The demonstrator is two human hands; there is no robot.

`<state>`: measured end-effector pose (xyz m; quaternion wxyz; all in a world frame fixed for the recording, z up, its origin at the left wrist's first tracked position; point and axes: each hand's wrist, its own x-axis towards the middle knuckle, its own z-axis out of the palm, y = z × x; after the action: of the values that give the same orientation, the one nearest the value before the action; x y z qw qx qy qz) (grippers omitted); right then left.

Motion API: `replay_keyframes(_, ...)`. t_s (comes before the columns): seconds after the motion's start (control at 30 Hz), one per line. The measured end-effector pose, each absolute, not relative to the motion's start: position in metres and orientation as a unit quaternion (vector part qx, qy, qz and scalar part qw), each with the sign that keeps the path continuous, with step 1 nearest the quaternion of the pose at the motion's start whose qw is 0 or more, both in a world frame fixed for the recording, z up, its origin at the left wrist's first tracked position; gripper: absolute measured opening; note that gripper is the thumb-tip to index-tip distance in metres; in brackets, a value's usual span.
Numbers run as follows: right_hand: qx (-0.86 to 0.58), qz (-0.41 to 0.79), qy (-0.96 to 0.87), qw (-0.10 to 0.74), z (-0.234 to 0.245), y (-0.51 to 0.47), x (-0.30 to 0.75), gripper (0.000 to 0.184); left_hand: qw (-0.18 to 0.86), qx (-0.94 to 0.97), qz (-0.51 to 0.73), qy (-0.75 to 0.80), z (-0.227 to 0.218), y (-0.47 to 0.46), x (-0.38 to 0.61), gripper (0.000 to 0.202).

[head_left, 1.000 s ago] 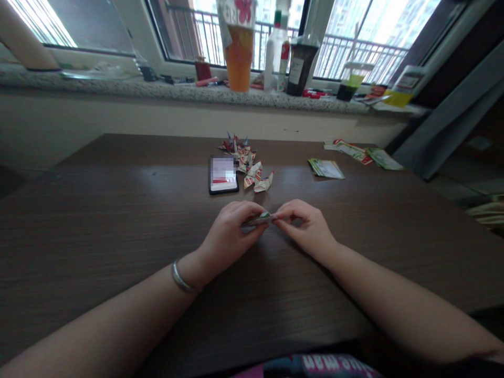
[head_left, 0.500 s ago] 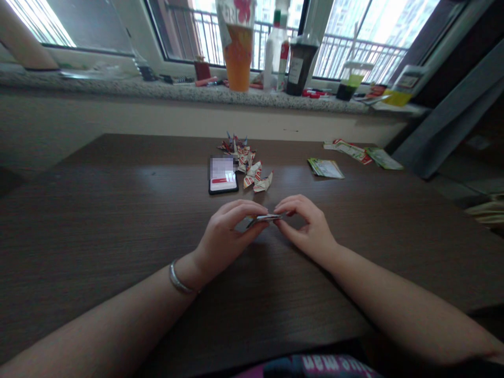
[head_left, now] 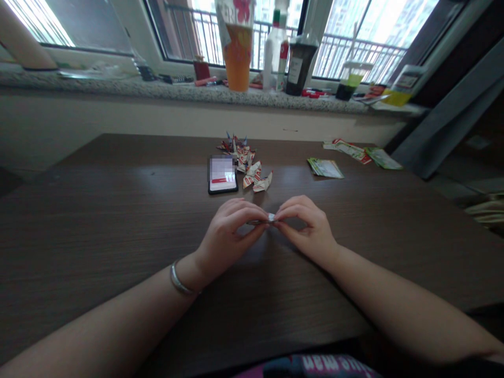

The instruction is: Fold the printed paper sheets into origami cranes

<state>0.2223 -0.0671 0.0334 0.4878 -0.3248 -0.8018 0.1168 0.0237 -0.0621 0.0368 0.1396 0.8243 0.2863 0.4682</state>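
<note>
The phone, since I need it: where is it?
In the head view, the phone lies on the table left of centre, left of the folded paper pieces and beyond the left hand.

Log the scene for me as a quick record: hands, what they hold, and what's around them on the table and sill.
Left hand: pinching the thin piece from its left; bracelet on the wrist
Right hand: pinching the same piece from its right
Held piece: small, pale where visible, mostly covered
Beyond the hands: phone, screen up; folded paper pieces clustered to its right
Farther right: flat stack on the table
Windowsill: cup of orange liquid, among others
</note>
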Motion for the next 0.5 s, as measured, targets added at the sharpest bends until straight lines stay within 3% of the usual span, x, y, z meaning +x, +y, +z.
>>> replay_keyframes(0.5, -0.318, 0.126, -0.819, 0.461, 0.0378, -0.0712, 0.2183, 0.008, 0.062, 0.846, 0.437, 0.3, 0.039, -0.0625, 0.024, 0.004)
